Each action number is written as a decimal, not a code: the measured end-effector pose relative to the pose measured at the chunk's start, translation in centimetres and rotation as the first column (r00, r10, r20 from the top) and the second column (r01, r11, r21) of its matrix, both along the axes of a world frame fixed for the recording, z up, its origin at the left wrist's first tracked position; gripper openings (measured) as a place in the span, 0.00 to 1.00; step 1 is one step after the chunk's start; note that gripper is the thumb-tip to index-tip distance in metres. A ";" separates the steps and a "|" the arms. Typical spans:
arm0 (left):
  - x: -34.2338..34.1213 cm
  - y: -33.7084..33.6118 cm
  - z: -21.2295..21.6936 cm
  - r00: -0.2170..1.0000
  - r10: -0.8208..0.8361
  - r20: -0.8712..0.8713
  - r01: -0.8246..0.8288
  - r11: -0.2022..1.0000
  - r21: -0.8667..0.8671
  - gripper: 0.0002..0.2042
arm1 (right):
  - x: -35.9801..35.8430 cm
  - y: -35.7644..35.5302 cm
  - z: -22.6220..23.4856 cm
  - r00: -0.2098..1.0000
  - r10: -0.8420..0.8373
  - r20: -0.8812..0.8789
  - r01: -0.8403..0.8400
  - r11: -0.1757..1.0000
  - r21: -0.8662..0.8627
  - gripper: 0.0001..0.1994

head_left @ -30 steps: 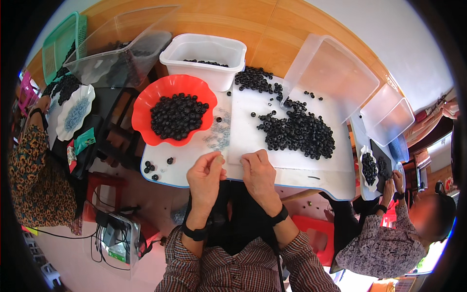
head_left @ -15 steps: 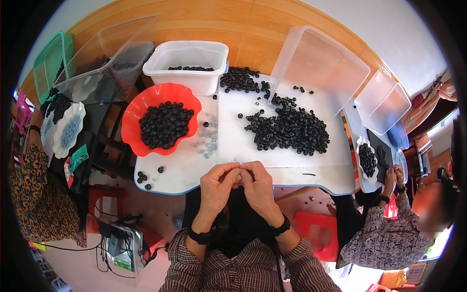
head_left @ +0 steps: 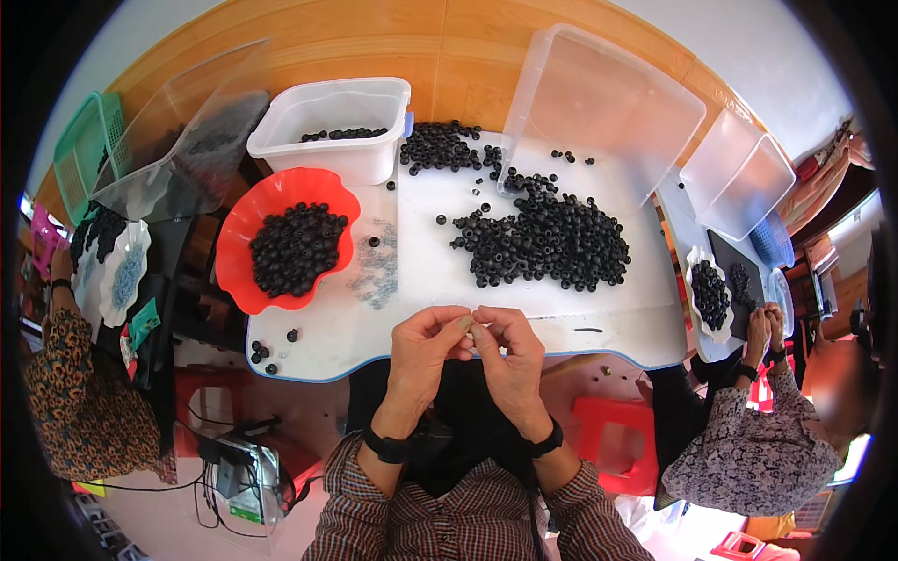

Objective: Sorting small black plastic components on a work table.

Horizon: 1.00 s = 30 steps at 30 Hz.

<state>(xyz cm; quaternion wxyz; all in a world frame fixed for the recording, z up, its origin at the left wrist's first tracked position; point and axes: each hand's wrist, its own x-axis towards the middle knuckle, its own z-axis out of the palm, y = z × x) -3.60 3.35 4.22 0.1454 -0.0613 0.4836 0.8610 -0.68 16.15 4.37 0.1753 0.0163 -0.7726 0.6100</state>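
Observation:
Over the table's near edge, my left hand (head_left: 420,357) and my right hand (head_left: 508,360) meet with thumbs and fingertips pinched together. Whatever they hold is tiny and hidden between the fingertips, so I cannot name it. Beyond them, a wide heap of small black bead-like pieces (head_left: 547,241) is spread on the white table (head_left: 421,318). To the left stands a red scalloped bowl (head_left: 232,251) with more black pieces (head_left: 297,245) inside. Small bluish-clear bits (head_left: 376,276) lie scattered between the bowl and the heap.
A white tub (head_left: 327,98) and a clear plastic bin (head_left: 599,103) stand at the back. Few loose black pieces (head_left: 260,352) lie at the left front. People sit at both sides, one with a hand (head_left: 758,337) at a side table. A red stool (head_left: 615,439) stands below.
The view has shifted slightly, so the table things sit a little further left. My hands stay pinched together, with a small shift of the fingers.

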 end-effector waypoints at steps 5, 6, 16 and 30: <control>-0.6 1.1 0.2 0.999 -0.028 -0.016 0.028 0.999 0.019 0.09 | -0.4 1.2 -1.3 1.000 0.011 0.001 -0.011 0.992 -0.128 0.07; -0.7 1.2 0.3 0.999 -0.046 -0.011 0.046 0.999 0.001 0.09 | -0.4 1.4 -1.6 1.000 0.015 0.028 -0.010 0.981 -0.193 0.06; -7.5 1.7 -0.8 0.761 -0.074 -0.644 -0.520 0.525 -0.674 0.07 | -1.9 2.4 -2.0 0.991 -0.088 -0.105 0.103 0.983 0.152 0.05; -10.1 3.3 0.2 0.898 -0.236 -0.372 -0.315 0.246 -0.917 0.10 | -2.0 2.1 -2.4 0.984 -0.058 -0.167 0.096 0.969 0.228 0.04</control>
